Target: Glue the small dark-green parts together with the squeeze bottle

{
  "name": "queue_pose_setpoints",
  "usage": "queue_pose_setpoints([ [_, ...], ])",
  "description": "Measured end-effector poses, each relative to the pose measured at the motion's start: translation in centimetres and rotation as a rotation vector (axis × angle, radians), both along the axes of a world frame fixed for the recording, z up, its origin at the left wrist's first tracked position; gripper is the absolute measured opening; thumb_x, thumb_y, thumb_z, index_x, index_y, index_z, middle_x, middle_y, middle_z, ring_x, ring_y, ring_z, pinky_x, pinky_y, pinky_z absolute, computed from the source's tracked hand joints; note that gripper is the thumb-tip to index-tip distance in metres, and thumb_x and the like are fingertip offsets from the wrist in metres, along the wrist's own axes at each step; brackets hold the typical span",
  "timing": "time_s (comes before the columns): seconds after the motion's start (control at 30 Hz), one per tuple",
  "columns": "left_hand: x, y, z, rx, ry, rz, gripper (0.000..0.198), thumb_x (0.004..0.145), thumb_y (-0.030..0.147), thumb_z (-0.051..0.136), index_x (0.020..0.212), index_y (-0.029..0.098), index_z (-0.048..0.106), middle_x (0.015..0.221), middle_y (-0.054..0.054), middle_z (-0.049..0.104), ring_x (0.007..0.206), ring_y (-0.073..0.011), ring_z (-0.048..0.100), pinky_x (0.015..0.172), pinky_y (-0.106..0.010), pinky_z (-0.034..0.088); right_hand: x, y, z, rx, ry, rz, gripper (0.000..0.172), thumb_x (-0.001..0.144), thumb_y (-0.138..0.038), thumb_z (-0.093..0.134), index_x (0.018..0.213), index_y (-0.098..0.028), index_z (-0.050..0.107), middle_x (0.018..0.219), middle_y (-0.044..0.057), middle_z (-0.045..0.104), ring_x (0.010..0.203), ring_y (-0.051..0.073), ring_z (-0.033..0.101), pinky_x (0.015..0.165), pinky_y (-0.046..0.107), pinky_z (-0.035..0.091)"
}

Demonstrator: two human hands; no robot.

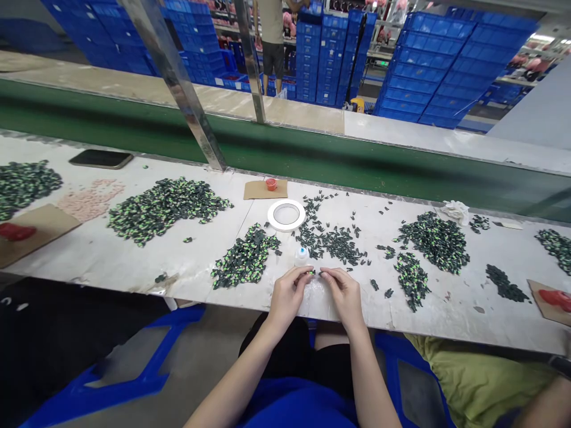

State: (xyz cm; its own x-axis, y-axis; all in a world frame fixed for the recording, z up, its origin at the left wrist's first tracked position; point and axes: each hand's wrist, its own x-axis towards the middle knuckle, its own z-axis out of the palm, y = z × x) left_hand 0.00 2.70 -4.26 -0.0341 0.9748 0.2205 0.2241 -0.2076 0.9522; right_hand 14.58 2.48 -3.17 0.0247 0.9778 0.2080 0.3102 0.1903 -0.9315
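Near the front of the white worktop, my left hand pinches a small black-and-green part between thumb and fingertips. Close beside it, my right hand is pinched on a small dark part. The two parts are slightly apart. Just beyond my fingertips stands a small white bottle with a blue tip. A pile of black-and-green parts lies to the left of the bottle. Loose black parts are scattered to its right. Behind the bottle lies a white tape roll.
A red cap-like dish sits on cardboard at the back. More piles of parts spread right and left. A phone lies far left. A metal post rises behind the table. Another person's green clothing shows at right.
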Motion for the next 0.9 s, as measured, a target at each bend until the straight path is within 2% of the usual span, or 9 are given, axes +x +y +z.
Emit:
queue_pose_setpoints([
  [0.27,0.0,0.0,-0.1,0.054,0.038,-0.013,0.019,0.087,0.025,0.053,0.094,0.015,0.069,0.089,-0.006,0.070,0.072,-0.0136,0.065,0.065,-0.022,0.053,-0.4,0.0,-0.3,0.027,-0.166,0.016,0.024,0.093,-0.030,0.048,0.089,-0.017,0.067,0.083,0.006,0.065,0.077,0.015,0.062,0.071,0.026,0.050],
  [0.43,-0.1,0.0,-0.1,0.075,0.060,-0.037,0.019,0.088,0.022,0.052,0.094,0.015,0.068,0.090,-0.006,0.069,0.075,-0.0129,0.065,0.068,-0.022,0.053,-0.6,0.2,-0.6,0.130,-0.305,0.022,0.024,0.094,-0.028,0.046,0.086,-0.017,0.065,0.079,0.006,0.064,0.075,0.016,0.061,0.068,0.028,0.049],
  [0.63,-0.2,0.1,0.2,0.052,0.049,-0.098,0.018,0.088,0.023,0.052,0.095,0.014,0.067,0.090,-0.007,0.068,0.075,-0.0127,0.064,0.065,-0.020,0.052,-0.7,0.3,-0.8,0.228,-0.348,0.014,0.024,0.095,-0.027,0.045,0.086,-0.017,0.064,0.079,0.006,0.063,0.076,0.017,0.061,0.070,0.029,0.049],
  [0.73,-0.1,0.1,0.4,0.030,0.039,-0.108,0.019,0.087,0.025,0.053,0.094,0.014,0.066,0.090,-0.007,0.068,0.075,-0.0127,0.064,0.063,-0.020,0.051,-0.7,0.2,-0.4,0.203,-0.303,0.034,0.021,0.094,-0.027,0.048,0.086,-0.017,0.064,0.079,0.006,0.064,0.076,0.016,0.061,0.070,0.028,0.049],
  [0.9,-0.2,-0.1,0.6,0.024,0.032,-0.105,0.020,0.088,0.026,0.052,0.095,0.014,0.065,0.091,-0.007,0.068,0.078,-0.0132,0.064,0.065,-0.021,0.050,-0.5,0.1,0.6,0.050,-0.164,0.093,0.020,0.091,-0.029,0.051,0.086,-0.016,0.066,0.082,0.005,0.066,0.075,0.014,0.063,0.068,0.025,0.050],
])
